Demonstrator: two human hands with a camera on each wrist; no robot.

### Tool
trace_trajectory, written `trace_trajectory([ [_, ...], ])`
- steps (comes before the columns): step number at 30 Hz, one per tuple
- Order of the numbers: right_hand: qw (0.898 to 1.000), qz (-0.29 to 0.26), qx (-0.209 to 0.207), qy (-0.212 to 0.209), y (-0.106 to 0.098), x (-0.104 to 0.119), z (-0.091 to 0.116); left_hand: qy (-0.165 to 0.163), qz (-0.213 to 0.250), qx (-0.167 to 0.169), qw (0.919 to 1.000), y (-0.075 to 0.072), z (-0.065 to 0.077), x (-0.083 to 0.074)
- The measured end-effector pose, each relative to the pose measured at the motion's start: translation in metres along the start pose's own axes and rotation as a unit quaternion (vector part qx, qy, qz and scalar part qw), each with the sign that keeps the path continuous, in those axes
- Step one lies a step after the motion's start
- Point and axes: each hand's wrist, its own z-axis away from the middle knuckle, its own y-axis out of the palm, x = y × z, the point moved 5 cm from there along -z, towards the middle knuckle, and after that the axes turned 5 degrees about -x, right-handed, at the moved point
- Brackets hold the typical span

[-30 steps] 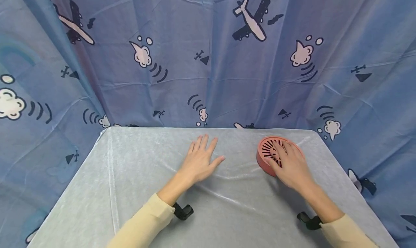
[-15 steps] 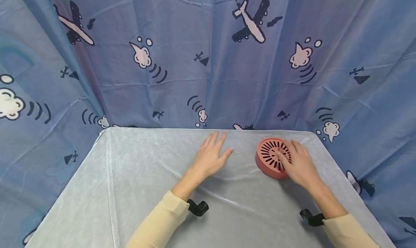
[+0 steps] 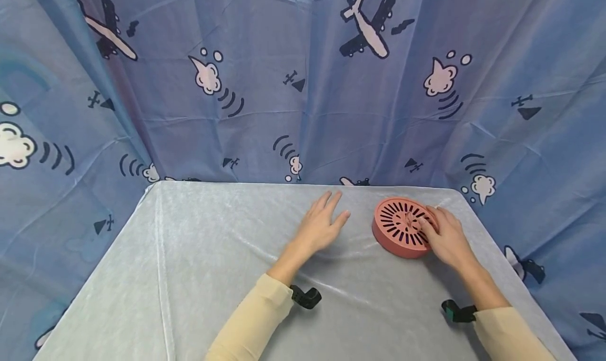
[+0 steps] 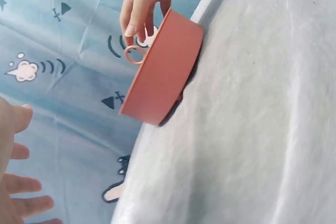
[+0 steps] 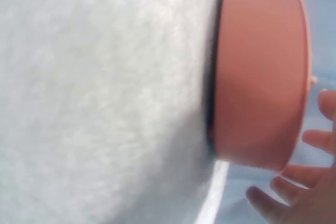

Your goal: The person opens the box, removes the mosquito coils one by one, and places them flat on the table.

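A round coral-red mosquito coil holder [image 3: 400, 242] stands on the cloth at the table's back right. Its lid has radiating slots, and a small ring [image 4: 135, 54] stands up from the middle. My right hand [image 3: 447, 240] is over the lid's right side, thumb near the ring, other fingers by the rim. In the right wrist view those fingers [image 5: 302, 174] are spread and loosely bent beside the lid edge, not closed round it. My left hand [image 3: 317, 227] hovers left of the holder, fingers extended and holding nothing; its fingertips [image 4: 31, 205] also show in the left wrist view.
A pale grey cloth [image 3: 213, 277] covers the table, with a few creases. Behind and on both sides hangs a blue curtain [image 3: 255, 87] printed with planes and clouds. Black wrist cameras [image 3: 306, 297] are worn below the cuffs.
My right hand has slid right, off the middle of the lid towards its right rim, uncovering the slots and ring. The left hand has moved right, closer to the holder, which stays about where it was.
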Motion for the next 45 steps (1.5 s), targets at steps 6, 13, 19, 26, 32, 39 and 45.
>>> trace_trajectory([
  [6,0.999,-0.031,0.0,0.02,0.004,-0.014,0.001,-0.006,0.027,0.03,0.9992,0.027,-0.002,-0.004],
  [13,0.998,-0.044,0.021,0.027,0.011,-0.024,-0.001,-0.017,0.1,0.022,0.9946,0.049,-0.009,-0.009],
  [19,0.997,-0.051,0.036,0.035,0.017,-0.029,-0.001,-0.033,0.158,0.021,0.9867,0.065,-0.013,-0.016],
  [26,0.995,-0.057,0.049,0.068,0.019,-0.031,0.0,-0.063,0.224,0.024,0.9723,0.085,-0.016,-0.027],
  [32,0.993,-0.061,0.059,0.086,0.018,-0.033,-0.001,-0.082,0.259,0.026,0.962,0.1,-0.021,-0.032],
  [39,0.992,-0.065,0.06,0.093,0.018,-0.032,-0.001,-0.093,0.295,0.032,0.9504,0.111,-0.028,-0.034],
  [45,0.99,-0.075,0.057,0.105,0.016,-0.029,-0.002,-0.118,0.273,0.037,0.9542,0.115,-0.031,-0.034],
])
